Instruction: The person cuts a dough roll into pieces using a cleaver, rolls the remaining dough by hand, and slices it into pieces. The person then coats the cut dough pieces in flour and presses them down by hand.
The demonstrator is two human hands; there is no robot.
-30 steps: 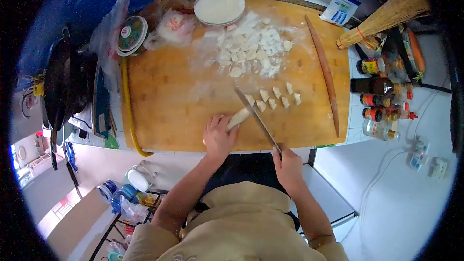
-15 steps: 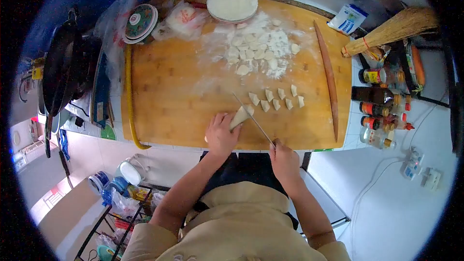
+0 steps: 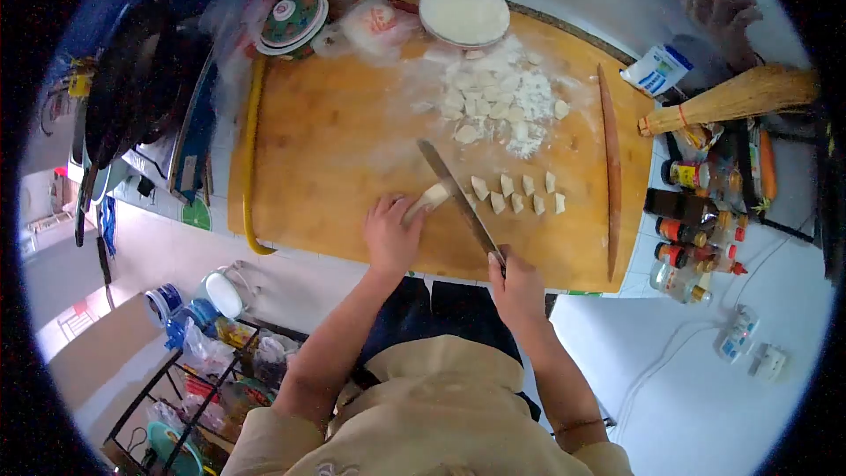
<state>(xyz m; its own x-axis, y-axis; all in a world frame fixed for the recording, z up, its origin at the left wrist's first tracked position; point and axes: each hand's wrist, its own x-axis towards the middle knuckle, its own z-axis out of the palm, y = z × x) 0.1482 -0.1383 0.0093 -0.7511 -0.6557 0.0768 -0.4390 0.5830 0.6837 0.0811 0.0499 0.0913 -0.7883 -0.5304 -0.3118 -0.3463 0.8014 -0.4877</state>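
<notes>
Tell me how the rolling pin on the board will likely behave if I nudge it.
The rolling pin looks wooden, so it is probably stiff. Its slim body suggests it is fairly light for its length. It appears rounded and tapered, so it would likely roll on the board, perhaps curving.

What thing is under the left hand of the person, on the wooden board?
Under the left hand is a dough roll, on the wooden board. Its part toward the knife is visible; the hand covers the rest, so its other end cannot be seen.
</notes>
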